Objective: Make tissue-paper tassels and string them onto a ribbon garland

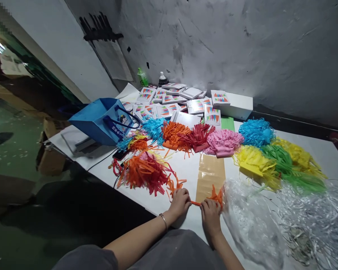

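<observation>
My left hand (pixel 180 201) and my right hand (pixel 210 212) meet at the near edge of a white table (pixel 186 165). Between them they pinch an orange paper tassel (pixel 215 195), its twisted stem stretched from one hand to the other and its fringe fanning up beside my right hand. A bracelet circles my left wrist. Just behind the hands lies a tan strip of tape backing (pixel 210 172). A heap of finished orange and red tassels (pixel 142 170) lies to the left of my left hand.
Piles of fringed paper in blue (pixel 255 131), pink (pixel 223 141), yellow (pixel 253 160) and green (pixel 284 161) cross the table. Clear plastic bags (pixel 253 225) lie at right. Several printed boxes (pixel 169 99) are stacked at the back. A blue tote bag (pixel 101 120) stands at left.
</observation>
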Tool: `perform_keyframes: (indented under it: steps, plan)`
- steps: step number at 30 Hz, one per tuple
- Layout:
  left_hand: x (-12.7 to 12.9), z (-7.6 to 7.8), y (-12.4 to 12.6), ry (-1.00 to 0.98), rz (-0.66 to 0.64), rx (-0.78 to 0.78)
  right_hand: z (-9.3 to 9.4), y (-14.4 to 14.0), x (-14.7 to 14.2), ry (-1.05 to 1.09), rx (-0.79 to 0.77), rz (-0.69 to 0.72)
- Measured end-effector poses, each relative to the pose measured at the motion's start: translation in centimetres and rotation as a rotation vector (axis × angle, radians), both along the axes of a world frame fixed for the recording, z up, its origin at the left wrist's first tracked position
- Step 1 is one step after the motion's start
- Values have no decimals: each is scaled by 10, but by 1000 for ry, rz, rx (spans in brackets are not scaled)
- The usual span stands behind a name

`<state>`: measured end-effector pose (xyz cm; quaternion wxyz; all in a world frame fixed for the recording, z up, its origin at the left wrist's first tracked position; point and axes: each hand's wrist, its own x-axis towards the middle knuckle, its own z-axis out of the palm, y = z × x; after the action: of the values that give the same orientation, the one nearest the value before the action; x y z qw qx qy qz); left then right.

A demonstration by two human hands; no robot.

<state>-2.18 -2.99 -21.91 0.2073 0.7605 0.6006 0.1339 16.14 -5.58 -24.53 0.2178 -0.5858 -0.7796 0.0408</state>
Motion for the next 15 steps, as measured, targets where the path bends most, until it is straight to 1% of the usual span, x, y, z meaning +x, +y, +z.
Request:
perform_keyframes:
  steps: [2,5,8,10,12,13,15]
  plan:
    - [3,3,4,33,24,-29,4,1,-1,-12,-2,-48]
    - [8,6,11,90,3,-54,9,4,-4,-35,-4,-121]
    - [16,9,16,158,-13,-56,11,7,-7,-54,4,-153]
    - [22,10,17,196,-22,-44,10,8,-7,-64,13,-125]
    - [25,10,17,213,-54,-26,6,7,-6,-71,24,-52]
    - [25,9,15,216,-89,-15,4,6,-6,-73,33,-7]
    - [23,6,12,223,-209,29,-1,5,-4,-69,55,69]
